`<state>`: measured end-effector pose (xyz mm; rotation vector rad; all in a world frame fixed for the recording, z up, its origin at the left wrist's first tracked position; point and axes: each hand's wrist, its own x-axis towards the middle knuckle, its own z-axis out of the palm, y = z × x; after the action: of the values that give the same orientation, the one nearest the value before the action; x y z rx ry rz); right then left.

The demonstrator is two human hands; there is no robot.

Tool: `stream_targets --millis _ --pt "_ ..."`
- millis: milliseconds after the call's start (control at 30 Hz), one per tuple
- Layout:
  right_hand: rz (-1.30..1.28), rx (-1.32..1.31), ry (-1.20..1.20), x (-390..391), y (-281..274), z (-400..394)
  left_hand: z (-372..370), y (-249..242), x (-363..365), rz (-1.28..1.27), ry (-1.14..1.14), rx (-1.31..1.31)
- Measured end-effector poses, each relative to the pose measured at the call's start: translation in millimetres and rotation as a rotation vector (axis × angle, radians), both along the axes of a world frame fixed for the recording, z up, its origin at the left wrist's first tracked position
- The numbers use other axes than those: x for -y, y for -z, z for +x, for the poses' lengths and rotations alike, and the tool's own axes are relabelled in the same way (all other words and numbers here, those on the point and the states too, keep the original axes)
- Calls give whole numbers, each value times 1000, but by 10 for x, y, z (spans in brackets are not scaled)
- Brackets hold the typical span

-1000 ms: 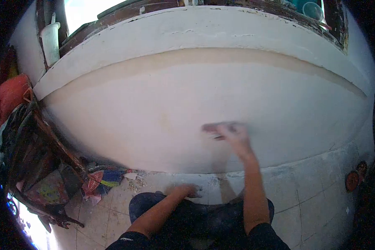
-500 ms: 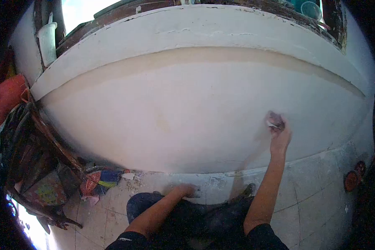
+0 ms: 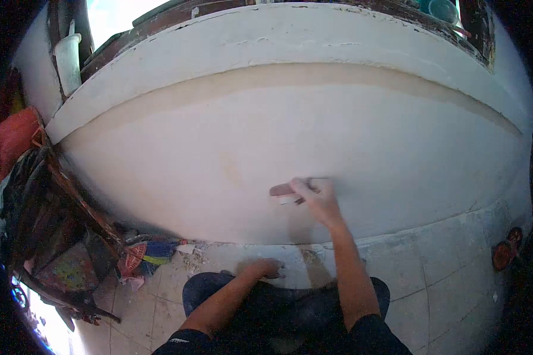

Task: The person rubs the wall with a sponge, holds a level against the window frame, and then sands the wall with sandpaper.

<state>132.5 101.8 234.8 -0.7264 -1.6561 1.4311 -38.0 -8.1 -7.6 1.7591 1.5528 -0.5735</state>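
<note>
A folded piece of sandpaper (image 3: pixel 282 190), reddish-brown with a pale underside, is in my right hand (image 3: pixel 317 198). My fingers are closed around it, and it is against or very near the white wall (image 3: pixel 231 136), a little right of the middle. Motion blurs the fingers somewhat. My left hand (image 3: pixel 269 268) hangs loosely over my left knee, fingers relaxed and holding nothing that I can see. Its fingertips are small and partly hidden.
Above the wall panel runs a white ledge (image 3: pixel 266 35) with chipped paint. A white container (image 3: pixel 68 62) stands at its left end, a clear cup (image 3: pixel 443 10) at the right. Left, a wooden chair is heaped with cloths (image 3: pixel 65 266). Debris lies on the floor tiles (image 3: pixel 397 272).
My right hand has swept left across the wall with the sandpaper, from the right side toward the middle. My left hand has stayed over the knee.
</note>
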Motion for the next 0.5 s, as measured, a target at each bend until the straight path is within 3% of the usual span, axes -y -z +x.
stream_targets --millis 67,200,267,367,467,500 --pt "8 -88 164 -61 -177 311 -2 -195 82 77 10 84" --pt "-114 -478 416 -347 -266 1074 65 206 -11 141 5 -37" --pt "-63 -542 624 -481 -184 1417 30 367 -72 48 74 36" --pt "-42 -613 638 -578 -112 1637 -6 539 -78 104 111 37" --pt "-33 -521 543 -352 -260 1210 -36 648 -104 91 106 38" --pt "-38 -429 516 -354 -190 1043 8 328 -40 90 106 36"
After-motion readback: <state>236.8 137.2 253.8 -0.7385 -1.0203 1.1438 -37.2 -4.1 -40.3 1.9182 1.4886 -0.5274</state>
